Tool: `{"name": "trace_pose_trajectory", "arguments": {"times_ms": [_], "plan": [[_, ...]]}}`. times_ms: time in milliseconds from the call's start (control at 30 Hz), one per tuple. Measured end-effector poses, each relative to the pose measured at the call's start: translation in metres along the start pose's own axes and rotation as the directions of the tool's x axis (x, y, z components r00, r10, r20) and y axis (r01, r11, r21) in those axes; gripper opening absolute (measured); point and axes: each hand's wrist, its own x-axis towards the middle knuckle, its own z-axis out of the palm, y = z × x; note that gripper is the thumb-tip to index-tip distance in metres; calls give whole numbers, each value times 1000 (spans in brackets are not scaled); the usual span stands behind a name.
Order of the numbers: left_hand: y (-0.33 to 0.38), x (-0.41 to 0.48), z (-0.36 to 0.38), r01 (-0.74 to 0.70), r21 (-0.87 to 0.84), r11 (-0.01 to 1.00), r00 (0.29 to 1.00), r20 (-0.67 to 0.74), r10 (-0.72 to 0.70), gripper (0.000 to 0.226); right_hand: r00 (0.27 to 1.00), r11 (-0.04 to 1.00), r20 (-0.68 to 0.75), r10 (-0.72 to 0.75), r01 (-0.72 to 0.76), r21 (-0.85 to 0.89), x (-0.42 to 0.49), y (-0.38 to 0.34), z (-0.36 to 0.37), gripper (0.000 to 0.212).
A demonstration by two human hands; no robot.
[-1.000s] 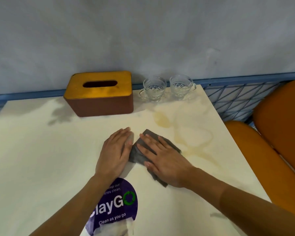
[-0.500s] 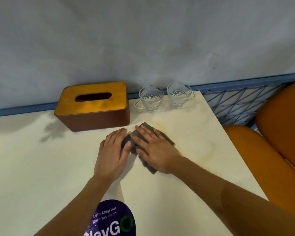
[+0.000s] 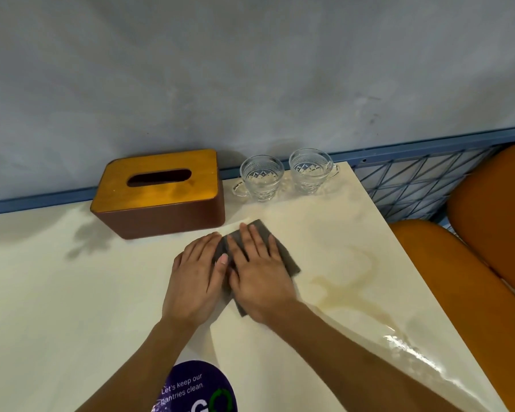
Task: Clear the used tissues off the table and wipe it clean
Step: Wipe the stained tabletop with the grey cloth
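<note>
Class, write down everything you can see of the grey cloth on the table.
The grey cloth is dark, thin, soft-looking fabric, lying flat on the cream table in front of the tissue box. The right hand presses flat on it, hiding most of it; corners show beyond the fingers and by the wrist. The left hand lies flat at its left edge, thumb touching it. A brownish stain lies to its right.
</note>
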Motion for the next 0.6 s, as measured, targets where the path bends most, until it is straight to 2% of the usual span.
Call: {"name": "trace_pose_trajectory", "arguments": {"times_ms": [100, 167, 200, 267, 333, 400, 433, 500, 600], "plan": [[0, -1, 0, -6, 12, 1000, 1000, -3, 6, 64, 959, 961, 71, -275, 275, 8, -5, 27, -10, 60], [-1, -1, 0, 6, -1, 1000, 1000, -2, -6, 65, 923, 932, 139, -358, 362, -8, -5, 49, -19, 59], [-1, -1, 0, 10, -10, 1000, 1000, -1, -10, 66, 923, 932, 149, -354, 361, -22, -5, 57, -21, 59], [0, -2, 1, 12, -10, 1000, 1000, 1, -12, 67, 957, 961, 113, -269, 275, -41, -5, 59, -19, 61], [1, -2, 1, 14, 0, 1000, 1000, -5, -14, 67, 994, 995, 46, -97, 98, -28, -5, 39, -11, 65], [2, -2, 0, 21, -10, 1000, 1000, -5, -21, 67, 998, 999, -28, 52, -52, -15, -4, 10, -1, 68], [2, -2, -1, 21, -15, 1000, 1000, -3, -21, 66, 997, 998, -49, 66, -67, -12, -3, -3, 2, 69], [1, 1, -2, 16, -28, 999, 1000, -4, -17, 64, 998, 997, -9, -66, 65, -43, -1, -13, 3, 69], [0, 1, -3, 6, -53, 999, 1000, -21, -8, 64, 949, 952, 87, -304, 307, -17, 0, 13, -9, 61]]}}
